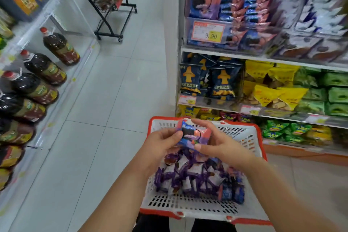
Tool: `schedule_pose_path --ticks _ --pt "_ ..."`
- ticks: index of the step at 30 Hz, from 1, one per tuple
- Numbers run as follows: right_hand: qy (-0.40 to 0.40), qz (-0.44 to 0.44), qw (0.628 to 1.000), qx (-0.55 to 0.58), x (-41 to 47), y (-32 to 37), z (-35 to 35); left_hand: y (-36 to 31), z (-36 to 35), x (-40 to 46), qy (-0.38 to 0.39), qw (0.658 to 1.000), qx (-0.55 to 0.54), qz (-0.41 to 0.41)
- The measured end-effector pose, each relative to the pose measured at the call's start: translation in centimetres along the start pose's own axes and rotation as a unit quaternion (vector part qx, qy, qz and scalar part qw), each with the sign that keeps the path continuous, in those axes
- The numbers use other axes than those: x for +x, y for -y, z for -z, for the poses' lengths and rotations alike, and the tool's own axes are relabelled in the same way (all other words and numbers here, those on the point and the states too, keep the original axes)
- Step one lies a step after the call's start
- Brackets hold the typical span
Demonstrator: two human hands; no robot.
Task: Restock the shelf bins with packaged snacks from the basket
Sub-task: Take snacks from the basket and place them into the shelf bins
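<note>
Both hands hold one snack pack (194, 134) just above the basket (203, 207). The left hand (162, 141) pinches the pack's left edge with curled fingers. The right hand (218, 141) grips its right side, with the thumb on the lower corner. The pack is blue and pink. The basket is white with a red rim, and it sits low in front of the person. Inside it lies a heap of purple and white packs (188, 175), with a few blue ones at the right. Beyond the basket, to the right, stands the shelf (226, 52). Its top bin (226, 37) holds blue and pink packs like the held one. A price tag (208, 32) hangs on that bin. Left of the basket, oil bottles (45, 70) stand in a row by the floor (113, 81).
</note>
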State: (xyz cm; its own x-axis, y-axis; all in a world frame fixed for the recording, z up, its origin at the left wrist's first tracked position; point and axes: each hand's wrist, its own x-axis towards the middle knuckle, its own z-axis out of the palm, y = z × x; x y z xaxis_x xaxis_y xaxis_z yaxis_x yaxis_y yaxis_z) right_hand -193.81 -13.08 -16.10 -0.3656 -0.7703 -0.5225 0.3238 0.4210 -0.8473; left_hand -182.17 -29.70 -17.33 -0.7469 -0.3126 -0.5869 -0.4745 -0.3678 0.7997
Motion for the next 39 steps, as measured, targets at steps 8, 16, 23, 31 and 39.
schedule_pose_path --ticks 8,16,23,31,39 --pt "-0.149 0.088 0.985 -0.025 -1.1 4.0 1.4 -5.3 -3.2 -0.3 -0.086 0.984 0.086 -0.128" --pt "-0.253 0.135 0.950 -0.127 0.5 10.0 4.1 -11.9 -3.9 0.2 -0.107 0.954 0.184 -0.212" --pt "-0.368 0.245 0.880 -0.176 4.9 22.6 9.3 -18.9 -3.7 4.0 -0.168 0.732 0.540 -0.380" --pt "-0.331 0.146 0.879 -0.311 10.4 24.8 9.3 -19.6 -4.3 6.9 -0.190 0.643 0.652 -0.355" --pt "-0.304 0.130 0.855 -0.399 10.6 25.2 9.6 -22.5 -5.1 8.4 -0.143 0.677 0.651 -0.314"
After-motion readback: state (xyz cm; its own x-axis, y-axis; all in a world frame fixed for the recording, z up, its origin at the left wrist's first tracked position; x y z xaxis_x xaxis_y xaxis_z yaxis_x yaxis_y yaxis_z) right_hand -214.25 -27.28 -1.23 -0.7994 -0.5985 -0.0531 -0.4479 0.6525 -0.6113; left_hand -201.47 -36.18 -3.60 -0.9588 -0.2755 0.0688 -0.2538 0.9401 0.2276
